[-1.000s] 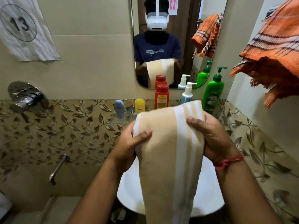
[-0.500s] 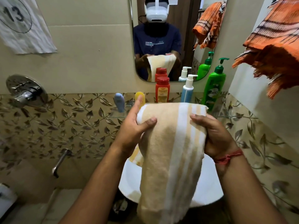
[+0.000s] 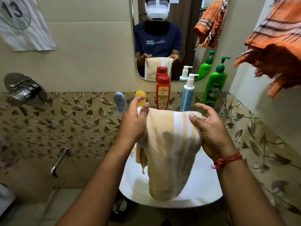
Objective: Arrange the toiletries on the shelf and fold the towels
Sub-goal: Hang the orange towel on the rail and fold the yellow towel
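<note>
Beige terry towel with white stripes [image 3: 169, 144] hangs pinched at its top corners – left hand [image 3: 135, 123] and right hand [image 3: 210, 131] by thumb and curled fingers – so a loosened pinch could drop it into the white basin [image 3: 203, 190].

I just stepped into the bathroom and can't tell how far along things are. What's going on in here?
A person is folding a beige striped towel over the white sink. The left hand pinches its top left corner and the right hand grips the top right edge, with the rest hanging doubled into the basin. On the glass shelf behind stand a blue tube, a yellow tube, a red bottle, a blue pump bottle and a green pump bottle. An orange towel hangs unfolded at the right.
</note>
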Available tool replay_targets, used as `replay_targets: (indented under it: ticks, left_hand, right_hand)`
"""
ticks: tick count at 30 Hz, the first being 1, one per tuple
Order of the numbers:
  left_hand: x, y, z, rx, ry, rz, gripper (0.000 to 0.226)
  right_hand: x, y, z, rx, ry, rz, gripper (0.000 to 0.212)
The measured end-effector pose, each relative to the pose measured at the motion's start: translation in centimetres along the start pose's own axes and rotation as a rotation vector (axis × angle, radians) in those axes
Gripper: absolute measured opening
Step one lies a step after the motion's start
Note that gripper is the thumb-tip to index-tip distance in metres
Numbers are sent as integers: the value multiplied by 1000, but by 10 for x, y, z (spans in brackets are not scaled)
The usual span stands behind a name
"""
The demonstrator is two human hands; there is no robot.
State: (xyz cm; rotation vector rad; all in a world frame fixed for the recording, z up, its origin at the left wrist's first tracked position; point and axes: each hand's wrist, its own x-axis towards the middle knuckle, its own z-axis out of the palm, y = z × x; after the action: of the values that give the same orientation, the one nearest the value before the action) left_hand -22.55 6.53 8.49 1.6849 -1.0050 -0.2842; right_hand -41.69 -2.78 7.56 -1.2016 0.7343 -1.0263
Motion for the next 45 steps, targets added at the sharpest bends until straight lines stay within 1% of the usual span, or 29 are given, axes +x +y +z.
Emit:
replay_targets:
  ticks: [2, 3, 4, 6, 7, 8, 9, 10, 14, 16, 17, 19, 21, 23, 26, 29, 33, 36, 38, 41, 43, 45]
  left_hand:
    - [0, 6, -1, 7, 28, -18, 42]
    - [0, 7, -3, -59, 19, -36, 45]
    - [0, 7, -4, -192, -31, -49, 48]
    - [-2, 1, -10, -500, -209, -49, 64]
    - [-2, -4, -13, -555, -299, -20, 73]
    - [-2, -8, -17, -527, -365, 17, 79]
    - [-1, -10, -18, -471, -391, 50, 81]
    - [0, -12, -18, -422, -365, 67, 79]
    - [1, -13, -10, -309, -101, 42, 57]
    - [0, -13, -4, -241, -40, 25, 48]
    - [-1, -13, -3, -233, -36, 26, 46]
    - [-1, -14, -5, -260, -75, 25, 49]
    - [-1, -13, -8, -325, -122, 25, 52]
    - [-4, -11, -11, -387, -136, 36, 53]
    - [-7, -8, -10, -427, -127, 67, 50]
    - [-7, -4, -7, -485, -70, 65, 41]
    - [-10, 0, -3, -508, 23, 41, 22]
    - [-11, -1, -2, -462, 85, 58, 19]
    - [-10, -1, -1, -401, 108, 105, 22]
    - [-9, -3, -1, -318, 113, 168, 32]
    - [-9, -3, 0, -258, 112, 195, 38]
    - [-10, -3, 1, -191, 151, 221, 37]
  right_hand:
    - [0, 3, 1, -1, 20, -11, 48]
    - [1, 3, 0, 12, 36, -17, 47]
    - [2, 3, 0, 33, 47, -20, 47]
    - [3, 2, -2, 129, 24, -11, 53]
    - [4, 1, -4, 173, -6, -3, 60]
    - [4, 0, -5, 187, -38, 3, 68]
    - [5, -1, -6, 170, -63, 4, 74]
    - [5, -1, -7, 137, -76, -1, 76]
    - [4, 1, -5, -56, -24, -90, 67]
    - [3, 2, -3, -182, 0, -136, 63]
    - [2, 1, -2, -220, -2, -147, 63]
    - [1, -2, -2, -256, -31, -135, 69]
    - [3, -6, -4, -226, -56, -82, 78]
    - [7, -8, -8, -172, -57, -18, 81]
    - [12, -5, -9, -135, -33, 12, 73]
    - [13, 0, -10, -33, 2, -43, 59]
    - [12, 4, -13, 56, 9, -121, 66]
    - [14, 5, -13, 0, 8, -132, 65]
    - [15, 4, -13, -123, 17, -175, 61]
    - [13, 2, -10, -277, -11, -258, 55]
    - [14, 1, -8, -289, -16, -264, 55]
    - [14, 1, -7, -266, -20, -256, 56]
